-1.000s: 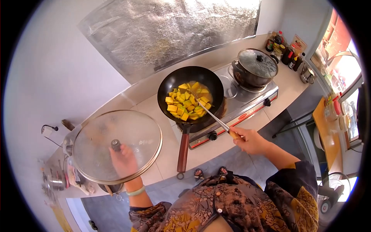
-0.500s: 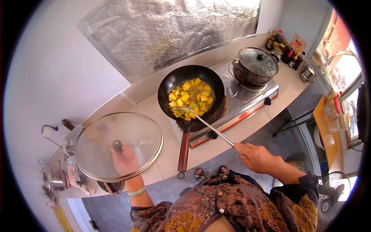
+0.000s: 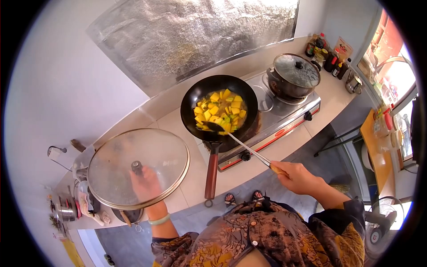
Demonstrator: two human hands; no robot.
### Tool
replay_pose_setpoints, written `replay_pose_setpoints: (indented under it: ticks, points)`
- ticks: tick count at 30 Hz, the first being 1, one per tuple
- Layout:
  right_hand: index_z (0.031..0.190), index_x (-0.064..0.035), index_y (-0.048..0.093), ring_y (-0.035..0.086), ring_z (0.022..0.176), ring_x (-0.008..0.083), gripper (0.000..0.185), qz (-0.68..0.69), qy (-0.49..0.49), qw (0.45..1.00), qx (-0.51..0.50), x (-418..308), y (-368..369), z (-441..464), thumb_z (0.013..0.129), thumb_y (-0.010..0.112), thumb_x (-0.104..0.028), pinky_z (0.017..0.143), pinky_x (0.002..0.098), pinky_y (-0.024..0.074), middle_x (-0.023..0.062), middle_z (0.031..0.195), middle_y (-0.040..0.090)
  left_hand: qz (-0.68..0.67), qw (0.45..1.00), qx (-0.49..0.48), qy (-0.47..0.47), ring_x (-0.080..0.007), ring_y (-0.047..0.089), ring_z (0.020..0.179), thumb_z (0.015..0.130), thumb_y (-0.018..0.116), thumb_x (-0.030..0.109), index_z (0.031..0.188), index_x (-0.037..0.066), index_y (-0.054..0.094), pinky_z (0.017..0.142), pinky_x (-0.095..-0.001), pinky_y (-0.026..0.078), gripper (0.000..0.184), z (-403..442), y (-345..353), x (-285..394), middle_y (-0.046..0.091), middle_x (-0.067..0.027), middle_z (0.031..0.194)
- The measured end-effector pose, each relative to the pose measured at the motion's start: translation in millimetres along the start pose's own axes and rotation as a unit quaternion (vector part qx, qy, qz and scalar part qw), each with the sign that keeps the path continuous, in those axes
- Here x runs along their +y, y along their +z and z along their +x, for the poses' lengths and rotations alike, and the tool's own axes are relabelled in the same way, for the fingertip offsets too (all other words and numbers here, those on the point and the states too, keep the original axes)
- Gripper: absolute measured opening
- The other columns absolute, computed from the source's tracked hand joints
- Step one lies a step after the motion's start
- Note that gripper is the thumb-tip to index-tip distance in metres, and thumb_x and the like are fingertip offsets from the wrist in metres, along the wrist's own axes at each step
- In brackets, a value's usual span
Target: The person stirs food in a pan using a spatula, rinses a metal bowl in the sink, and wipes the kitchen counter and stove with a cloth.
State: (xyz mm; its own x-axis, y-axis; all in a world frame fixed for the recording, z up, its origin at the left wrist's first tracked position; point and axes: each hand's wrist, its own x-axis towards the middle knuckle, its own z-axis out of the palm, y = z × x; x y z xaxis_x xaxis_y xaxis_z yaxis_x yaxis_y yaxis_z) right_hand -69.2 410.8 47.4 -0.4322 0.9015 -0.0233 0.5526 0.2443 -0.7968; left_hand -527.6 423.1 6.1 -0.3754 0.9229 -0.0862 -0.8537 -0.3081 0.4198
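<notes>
A black wok (image 3: 191, 104) sits on the left side of the stove, its wooden handle (image 3: 211, 173) pointing toward me. Chunks of yellow-green pumpkin (image 3: 215, 109) lie in some liquid inside it. My right hand (image 3: 299, 177) is closed round the wooden grip of a metal spatula (image 3: 249, 150), whose dark head rests among the pieces at the wok's near side. To the left of the wok, my left hand (image 3: 146, 183) holds up a fogged glass lid (image 3: 116, 156) by its knob; the fingers show blurred through the glass.
A lidded pot (image 3: 293, 79) stands on the right burner of the gas stove (image 3: 278, 129). Several sauce bottles (image 3: 331, 61) and a metal pitcher (image 3: 353, 83) are at the counter's right end. Foil (image 3: 195, 38) covers the wall behind. A fan (image 3: 382, 218) is at the lower right.
The spatula's head has turned over and moved slightly within the pumpkin, now showing its dark face. My right hand shifted a little to the right. The lid moved very slightly right.
</notes>
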Motion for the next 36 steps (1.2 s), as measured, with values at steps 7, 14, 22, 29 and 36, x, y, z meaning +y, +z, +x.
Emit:
replay_pose_setpoints:
  ticks: [7,14,22,29,36]
  points:
    - [0.119,-0.0027,0.053,0.059,0.065,0.0302,0.037,0.015,0.059,0.998,0.017,-2.0,-4.7,10.1,0.082,0.055,-0.004,0.062,0.0332,0.0472,0.0193,0.075,0.057,0.007,1.0,-0.001,0.0,-0.0157,0.045,0.068,0.097,0.048,0.031,0.102,-0.003,0.05,0.057,-0.0245,0.041,0.035,-9.0,9.0,-3.5,0.048,-0.0125,0.083]
    - [0.12,0.0001,0.052,0.055,0.065,0.0206,0.037,-0.003,0.081,0.992,0.099,-12.3,-45.2,6.3,0.084,0.054,-0.002,0.063,0.0295,0.0456,0.016,0.074,0.055,-0.015,0.999,-0.03,-0.026,-0.0155,0.046,0.068,0.096,0.048,0.032,0.101,-0.002,0.05,0.057,-0.0247,0.042,0.034,-10.3,3.3,-1.6,0.049,-0.0118,0.083]
    - [0.128,-0.0016,0.047,0.054,0.058,0.0139,0.038,0.038,0.222,0.974,0.033,4.0,-62.4,61.4,0.09,0.047,-0.008,0.049,0.0276,0.0421,0.0109,0.082,0.059,0.004,1.0,-0.017,0.0,-0.0148,0.045,0.067,0.096,0.049,0.031,0.1,-0.001,0.051,0.056,-0.0243,0.041,0.032,-15.0,1.9,-6.6,0.048,-0.011,0.081]
    - [0.12,0.0001,0.053,0.051,0.053,0.0115,0.033,0.331,0.318,0.888,-0.017,6.9,-52.0,77.8,0.088,0.051,-0.009,0.039,0.0245,0.0347,0.0099,0.082,0.059,-0.002,1.0,0.0,0.0,-0.0138,0.044,0.066,0.096,0.05,0.031,0.101,-0.002,0.051,0.056,-0.0237,0.041,0.033,-24.6,-3.3,-2.0,0.048,-0.0109,0.082]
    - [0.13,-0.0003,0.047,0.049,0.051,0.0099,0.04,0.414,0.274,0.868,-0.012,22.8,-48.8,57.7,0.089,0.049,-0.004,0.039,0.0212,0.0374,0.0112,0.087,0.06,0.019,1.0,-0.009,0.011,-0.0136,0.044,0.066,0.096,0.05,0.032,0.101,-0.001,0.051,0.057,-0.0239,0.041,0.034,-25.3,-2.0,-0.4,0.049,-0.011,0.082]
